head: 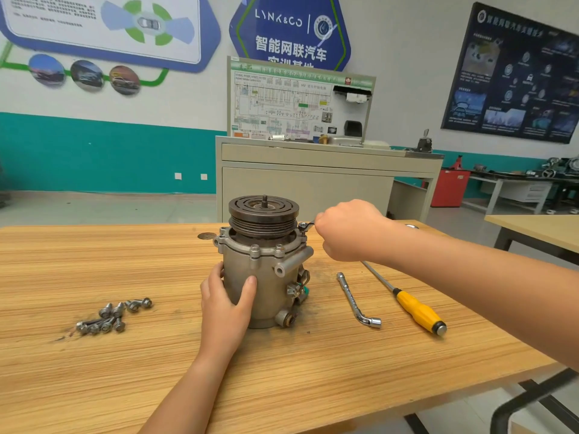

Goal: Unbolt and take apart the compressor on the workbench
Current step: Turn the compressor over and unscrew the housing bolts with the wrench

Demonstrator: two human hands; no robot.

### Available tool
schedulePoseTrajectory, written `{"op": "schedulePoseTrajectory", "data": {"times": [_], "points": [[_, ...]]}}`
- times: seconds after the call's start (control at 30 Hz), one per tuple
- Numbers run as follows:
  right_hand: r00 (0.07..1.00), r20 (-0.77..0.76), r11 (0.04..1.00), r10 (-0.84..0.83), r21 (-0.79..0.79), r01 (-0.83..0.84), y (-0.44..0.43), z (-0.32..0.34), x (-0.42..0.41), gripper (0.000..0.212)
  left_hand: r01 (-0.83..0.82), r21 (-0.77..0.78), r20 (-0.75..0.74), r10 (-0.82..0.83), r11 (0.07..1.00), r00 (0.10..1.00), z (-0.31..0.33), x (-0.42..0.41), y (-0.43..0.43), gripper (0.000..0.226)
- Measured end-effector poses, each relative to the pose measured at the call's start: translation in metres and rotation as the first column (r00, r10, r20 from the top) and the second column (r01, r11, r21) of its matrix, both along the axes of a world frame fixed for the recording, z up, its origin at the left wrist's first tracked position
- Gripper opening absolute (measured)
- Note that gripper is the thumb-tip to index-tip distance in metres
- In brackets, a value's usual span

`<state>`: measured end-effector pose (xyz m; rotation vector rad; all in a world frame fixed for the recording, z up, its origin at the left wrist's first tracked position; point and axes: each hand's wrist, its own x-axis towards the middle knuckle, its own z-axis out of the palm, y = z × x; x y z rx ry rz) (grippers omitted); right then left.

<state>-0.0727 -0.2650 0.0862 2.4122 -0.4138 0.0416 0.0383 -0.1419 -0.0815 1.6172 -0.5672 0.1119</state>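
Wooden workbench (pixel 94 386), compressor (pixel 266 274) standing upright mid-table, both hands on it.
Loose bolts (pixel 112 317) piled at left. Left hand (pixel 225 305) wraps thumb and fingers round the compressor body. Right hand (pixel 347 230) is fisted on a small wrench (pixel 305 226), its ring end on the flange at upper right. L-shaped socket wrench (pixel 357 300) and yellow-handled screwdriver (pixel 413 305) lie flat further right.
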Motion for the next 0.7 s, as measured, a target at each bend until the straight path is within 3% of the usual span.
{"op": "schedulePoseTrajectory", "data": {"times": [0.7], "points": [[1.000,-0.002,0.999,0.031,0.026,-0.030,-0.0064,0.0025,-0.0011,0.014,-0.001,0.016,0.010,0.001,1.000,1.000,-0.0032,0.0028,-0.0001,0.062]]}}
